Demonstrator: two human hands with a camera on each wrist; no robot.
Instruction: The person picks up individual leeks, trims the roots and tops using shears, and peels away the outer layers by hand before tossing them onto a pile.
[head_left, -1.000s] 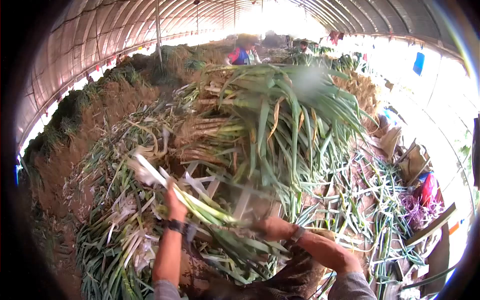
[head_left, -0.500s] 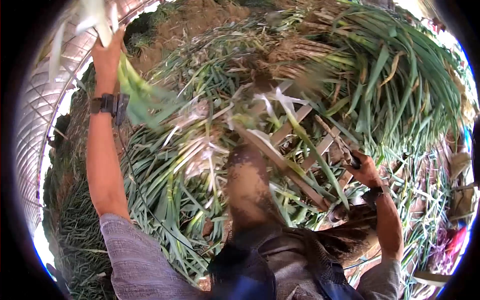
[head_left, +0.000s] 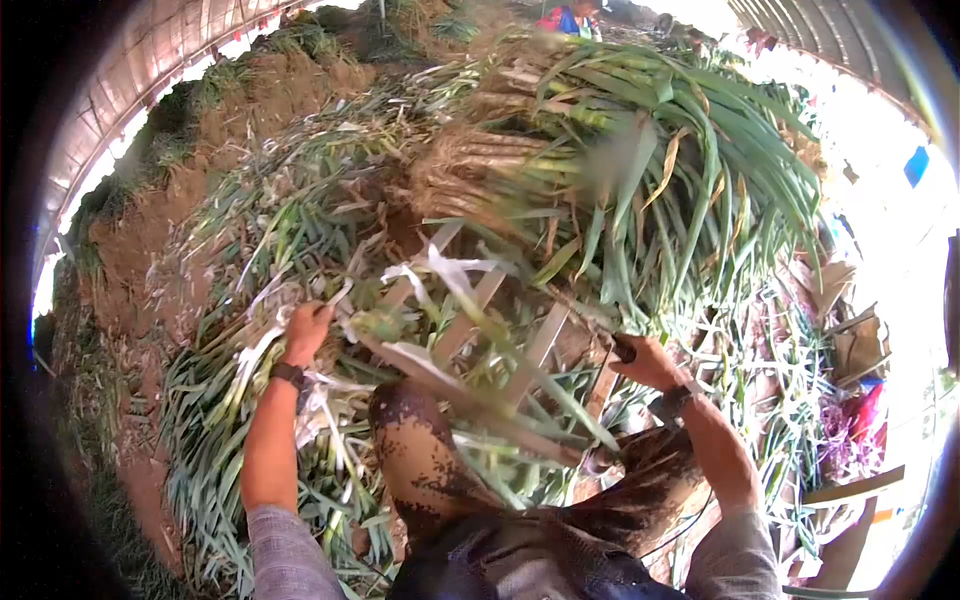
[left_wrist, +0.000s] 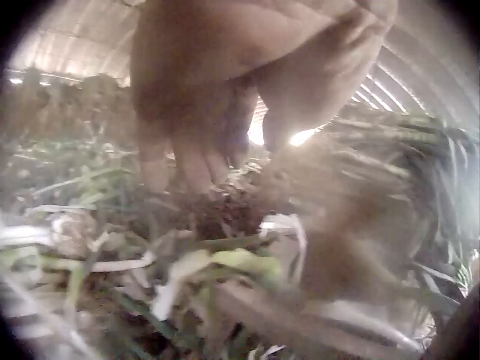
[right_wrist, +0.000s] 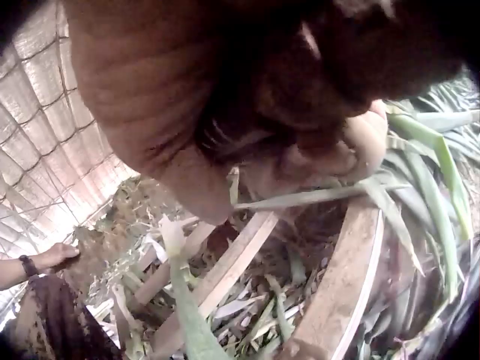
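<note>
My left hand (head_left: 305, 332) hovers palm down near the leeks with white stalks (head_left: 250, 365) on the left; in the left wrist view that hand (left_wrist: 217, 82) has its fingers hanging loosely, with nothing visible in them. On the right, my other hand (head_left: 650, 362) grips the dark handle of a narrow brown tool (head_left: 578, 306), pointing up and left over the wooden slats (head_left: 537, 350). The right wrist view shows this hand (right_wrist: 150, 97) close up with curled fingers, the tool mostly in shadow. A leek with a whitish end (head_left: 490, 325) lies across the slats.
A large heap of rooted leeks (head_left: 700, 180) rises beyond the slats. Loose leaves cover the ground at right, near a red bag (head_left: 868, 412) and a plank (head_left: 855, 488). My knees (head_left: 415, 450) are close to the slats. Another person (head_left: 572, 20) is far back.
The leek bunch my left hand gripped and swung out to the upper left is gone from it, and that hand has come back down. My right hand still holds the tool. The head view has tilted up.
</note>
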